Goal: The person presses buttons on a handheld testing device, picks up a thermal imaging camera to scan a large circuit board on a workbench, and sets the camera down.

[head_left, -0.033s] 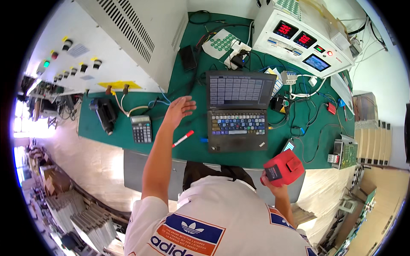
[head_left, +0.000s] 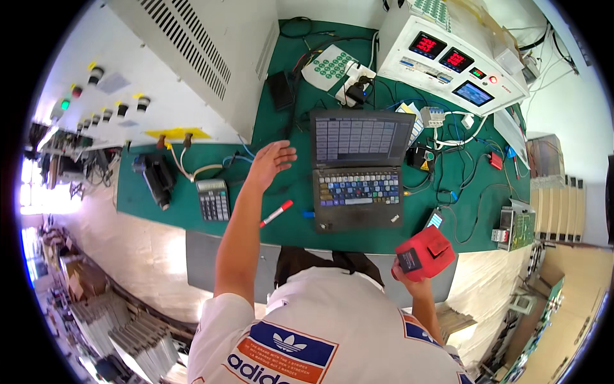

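Observation:
My left hand [head_left: 272, 165] is held out over the green table, left of the laptop, with its fingers stretched and nothing in them. The black laptop [head_left: 358, 221] stands unfolded, a grid of boxes lit on its screen. A red and white marker [head_left: 276, 214] lies below my left hand, and a grey calculator [head_left: 213, 200] is farther left. At the table's near right edge my right hand [head_left: 409, 281] grips a red boxy block [head_left: 427, 253] with a dark label on one side. Most of those fingers are hidden beneath the block.
A large white cabinet [head_left: 185, 89] with knobs fills the left. At the back right stands a white instrument box [head_left: 460, 70] with red displays. Loose cables, a power strip [head_left: 355, 83], a phone-like device [head_left: 435, 219] and a green circuit board [head_left: 524, 227] lie around the table's right half.
The whole view has shifted very slightly. Both hands keep their poses, and the red block stays in my right hand.

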Demonstrator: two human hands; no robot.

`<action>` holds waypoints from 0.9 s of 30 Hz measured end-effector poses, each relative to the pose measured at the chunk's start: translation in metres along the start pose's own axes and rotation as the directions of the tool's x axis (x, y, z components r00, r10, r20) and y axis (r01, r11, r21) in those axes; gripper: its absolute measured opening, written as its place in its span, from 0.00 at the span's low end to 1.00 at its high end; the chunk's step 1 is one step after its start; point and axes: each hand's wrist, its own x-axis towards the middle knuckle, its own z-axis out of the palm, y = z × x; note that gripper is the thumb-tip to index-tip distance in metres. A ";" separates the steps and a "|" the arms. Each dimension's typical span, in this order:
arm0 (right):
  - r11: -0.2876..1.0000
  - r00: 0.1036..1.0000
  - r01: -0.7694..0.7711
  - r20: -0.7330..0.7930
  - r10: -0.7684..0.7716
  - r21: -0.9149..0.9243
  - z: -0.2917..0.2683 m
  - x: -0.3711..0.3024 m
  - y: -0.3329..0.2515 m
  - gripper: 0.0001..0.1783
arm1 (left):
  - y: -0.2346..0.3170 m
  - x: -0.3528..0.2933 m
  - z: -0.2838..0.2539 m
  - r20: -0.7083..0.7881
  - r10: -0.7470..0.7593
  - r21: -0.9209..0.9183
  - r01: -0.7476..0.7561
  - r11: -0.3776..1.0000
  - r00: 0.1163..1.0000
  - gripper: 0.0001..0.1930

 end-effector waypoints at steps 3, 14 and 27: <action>0.927 0.967 -0.211 -0.070 0.244 0.311 0.045 -0.010 -0.044 0.17 | 0.033 0.071 0.004 0.137 -0.009 -0.019 0.012 1.000 0.991 0.22; 0.786 0.785 -0.282 -0.338 0.519 0.551 0.132 -0.064 -0.138 0.09 | 0.043 0.283 0.110 0.205 -0.350 0.318 0.276 0.907 0.914 0.31; 0.791 0.672 -0.221 -0.499 0.547 0.571 0.164 -0.078 -0.144 0.10 | 0.099 0.266 0.069 0.380 -0.191 0.059 0.182 0.982 0.905 0.09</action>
